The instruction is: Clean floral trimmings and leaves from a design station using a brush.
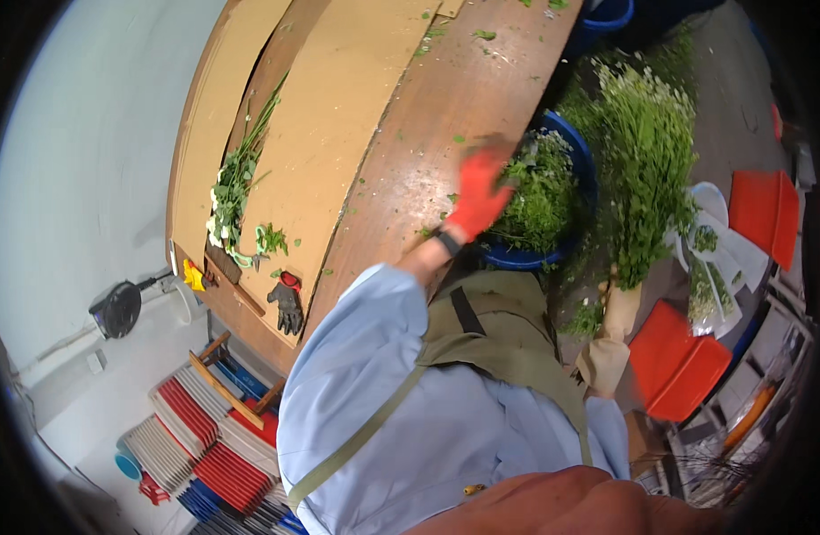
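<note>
My left hand (481,192), in a red glove and a dark wristband, hovers over the table's edge beside a blue bucket (570,259). Motion smears its fingers, but the thumb stands apart and nothing shows in the grasp. Green leafy trimmings (539,192) with small pale flowers fill the bucket. To the right, my right hand (618,314), covered in beige, is closed round the lower end of a large bunch of small white flowers (643,169) with green leaves. Its individual fingers are hard to make out.
The brown table (419,178) carries cardboard sheets (338,107), white roses (227,201), green-handled scissors (242,259) and a dark glove (289,308). Red stools (677,361) and clear-wrapped flowers (708,290) lie right. Folding chairs (231,473) stand lower left. Another blue tub (606,13) sits beyond.
</note>
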{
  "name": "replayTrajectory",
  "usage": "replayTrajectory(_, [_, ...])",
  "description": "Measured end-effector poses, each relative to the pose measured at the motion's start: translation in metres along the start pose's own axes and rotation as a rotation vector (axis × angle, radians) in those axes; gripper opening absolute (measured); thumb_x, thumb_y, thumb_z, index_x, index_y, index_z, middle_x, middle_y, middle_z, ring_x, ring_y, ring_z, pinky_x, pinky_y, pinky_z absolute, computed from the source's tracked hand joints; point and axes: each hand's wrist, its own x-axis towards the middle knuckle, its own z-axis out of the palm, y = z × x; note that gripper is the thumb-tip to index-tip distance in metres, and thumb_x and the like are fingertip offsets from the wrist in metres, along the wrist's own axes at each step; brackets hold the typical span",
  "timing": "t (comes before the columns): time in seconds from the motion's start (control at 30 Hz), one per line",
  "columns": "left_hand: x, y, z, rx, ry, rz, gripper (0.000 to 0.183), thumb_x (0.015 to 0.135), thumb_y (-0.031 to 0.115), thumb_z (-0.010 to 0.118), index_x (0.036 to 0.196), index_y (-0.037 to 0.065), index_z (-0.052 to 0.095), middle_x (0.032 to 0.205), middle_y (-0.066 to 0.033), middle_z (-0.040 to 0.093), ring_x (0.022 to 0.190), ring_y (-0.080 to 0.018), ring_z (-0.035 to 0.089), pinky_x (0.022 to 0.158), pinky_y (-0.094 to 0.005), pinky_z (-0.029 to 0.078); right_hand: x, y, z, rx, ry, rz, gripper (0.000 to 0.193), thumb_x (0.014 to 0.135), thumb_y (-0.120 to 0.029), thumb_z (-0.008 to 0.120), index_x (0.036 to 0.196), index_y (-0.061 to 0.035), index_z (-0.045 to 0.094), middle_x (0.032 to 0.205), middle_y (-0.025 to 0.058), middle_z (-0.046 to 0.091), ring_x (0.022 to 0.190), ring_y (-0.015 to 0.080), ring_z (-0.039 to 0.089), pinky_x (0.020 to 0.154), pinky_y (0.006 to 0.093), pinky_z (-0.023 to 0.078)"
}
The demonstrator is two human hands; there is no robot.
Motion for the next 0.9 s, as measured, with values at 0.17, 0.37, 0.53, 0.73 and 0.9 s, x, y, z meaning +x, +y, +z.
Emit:
replayTrajectory(0.17, [-0.107, -0.017, -0.024, 0.453, 0.537, -0.621, 0.084, 0.104, 0.038, 0.069, 0.170, -0.003, 0.038, 0.170, -0.0324, 0.044, 0.159, -0.0509, 0.038, 0.132, -0.0679, 0.020, 0.015, 0.012, -0.004, 0.188, -0.039, -0.175, 0.031, 0.107, -0.034, 0.076, 0.127, -0.0125, 0.067, 0.075, 0.0010, 0.074, 0.051, 0.0097, 0.056, 0.048, 0.0283, 0.042])
replayTrajectory(0.37, [-0.079, 0.071, 0.079, 0.050, 0.022, -0.037, 0.084, 0.107, 0.029, 0.067, 0.175, -0.001, 0.029, 0.177, -0.0240, 0.040, 0.168, -0.0413, 0.028, 0.138, -0.0610, 0.013, 0.006, 0.011, 0.001, 0.051, -0.082, -0.090, 0.058, 0.096, -0.029, 0.088, 0.143, -0.0063, 0.063, 0.081, 0.0066, 0.080, 0.061, 0.0139, 0.071, 0.057, 0.0326, 0.055])
replayTrajectory(0.53, [-0.030, 0.091, 0.070, -0.535, -0.135, -0.394, 0.072, 0.112, 0.022, 0.066, 0.172, -0.005, 0.036, 0.171, -0.0262, 0.049, 0.154, -0.0351, 0.052, 0.131, -0.0448, 0.036, -0.039, -0.003, -0.024, -0.155, -0.122, -0.464, 0.075, 0.079, -0.021, 0.096, 0.144, -0.0001, 0.066, 0.121, 0.0211, 0.081, 0.107, 0.0368, 0.079, 0.092, 0.0448, 0.062])
replayTrajectory(0.73, [0.007, 0.137, 0.096, -0.234, -0.329, 0.379, 0.043, 0.112, 0.014, 0.062, 0.153, 0.000, 0.061, 0.134, -0.0147, 0.078, 0.113, -0.0269, 0.074, 0.107, -0.0442, 0.056, -0.014, 0.026, -0.002, -0.289, -0.223, -0.568, 0.074, 0.086, -0.048, 0.089, 0.139, -0.0028, 0.066, 0.122, 0.0228, 0.077, 0.113, 0.0430, 0.074, 0.095, 0.0498, 0.060])
replayTrajectory(0.9, [0.032, 0.204, 0.110, -0.603, -0.247, -0.037, 0.035, 0.098, 0.006, 0.077, 0.133, 0.006, 0.078, 0.128, -0.0101, 0.082, 0.113, -0.0251, 0.077, 0.105, -0.0439, 0.056, -0.015, -0.023, -0.099, 0.011, -0.271, -0.646, 0.094, 0.083, -0.055, 0.095, 0.153, -0.0017, 0.061, 0.152, 0.0205, 0.065, 0.144, 0.0348, 0.061, 0.120, 0.0439, 0.048])
